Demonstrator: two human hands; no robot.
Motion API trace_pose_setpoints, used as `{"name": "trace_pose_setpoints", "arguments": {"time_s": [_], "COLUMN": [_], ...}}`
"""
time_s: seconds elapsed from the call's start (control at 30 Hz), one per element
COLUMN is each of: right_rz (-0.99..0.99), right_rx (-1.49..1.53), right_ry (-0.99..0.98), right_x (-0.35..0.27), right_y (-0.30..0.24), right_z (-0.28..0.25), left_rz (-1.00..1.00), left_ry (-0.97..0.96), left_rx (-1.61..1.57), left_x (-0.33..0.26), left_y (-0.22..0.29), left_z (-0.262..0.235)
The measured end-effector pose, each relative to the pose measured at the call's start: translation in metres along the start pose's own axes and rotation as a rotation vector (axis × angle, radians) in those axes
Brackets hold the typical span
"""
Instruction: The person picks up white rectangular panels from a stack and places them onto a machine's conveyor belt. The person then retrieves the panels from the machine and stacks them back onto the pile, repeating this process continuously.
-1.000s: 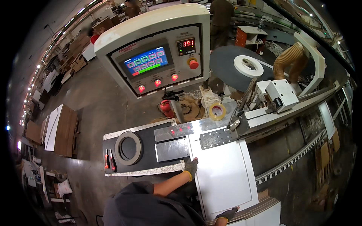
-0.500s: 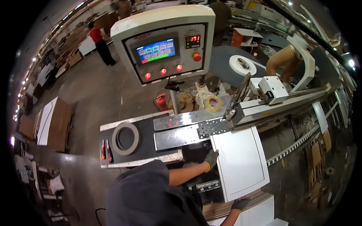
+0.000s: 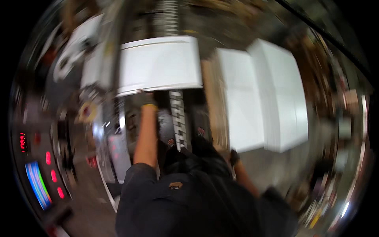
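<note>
One panel [image 3: 162, 65] spans the track [image 3: 179, 118], your left hand [image 3: 148, 99] at its near edge, your right hand [image 3: 234, 158] by the stack [image 3: 242, 102]; I can't tell either grip. One-sided pushing could skew it.

One flat white panel [image 3: 160, 65], two white-topped stacks [image 3: 242, 98], two visible stretches of black-and-white track [image 3: 179, 122], three glowing red buttons [image 3: 53, 175], one display screen [image 3: 38, 185], one tape roll [image 3: 93, 111]; blurred background pieces are uncountable.
</note>
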State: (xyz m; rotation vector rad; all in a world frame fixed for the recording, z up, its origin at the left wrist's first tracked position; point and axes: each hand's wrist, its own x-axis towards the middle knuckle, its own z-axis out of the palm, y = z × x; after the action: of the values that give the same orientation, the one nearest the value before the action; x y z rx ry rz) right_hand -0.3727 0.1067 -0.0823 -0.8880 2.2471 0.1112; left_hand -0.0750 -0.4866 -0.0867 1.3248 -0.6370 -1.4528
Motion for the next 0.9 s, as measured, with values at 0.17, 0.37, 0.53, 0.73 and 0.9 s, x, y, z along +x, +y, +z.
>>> {"name": "trace_pose_setpoints", "arguments": {"time_s": [0.17, 0.37, 0.53, 0.73, 0.9], "right_rz": [0.781, 1.043, 1.166, 1.291, 1.175], "right_rx": [1.474, 1.527, 1.794, 2.225, 2.389], "right_ry": [0.11, 0.131, 0.162, 0.065, 0.185], "right_x": [0.011, 0.015, 0.069, 0.171, 0.192], "right_y": [0.037, 0.092, 0.133, 0.156, 0.149], "right_z": [0.08, 0.142, 0.147, 0.143, 0.131], "left_rz": [-0.422, -0.471, -0.414, -0.451, 0.602], "left_ry": [-0.301, -0.516, -0.278, -0.106, 0.151], "left_rx": [-0.21, 0.622, 0.618, 0.762, 1.807], "left_x": [0.031, -0.141, -0.249, -0.258, -0.271], "left_y": [-0.017, -0.087, -0.08, -0.071, -0.071], "left_z": [-0.024, -0.068, -0.044, -0.028, -0.012]}}
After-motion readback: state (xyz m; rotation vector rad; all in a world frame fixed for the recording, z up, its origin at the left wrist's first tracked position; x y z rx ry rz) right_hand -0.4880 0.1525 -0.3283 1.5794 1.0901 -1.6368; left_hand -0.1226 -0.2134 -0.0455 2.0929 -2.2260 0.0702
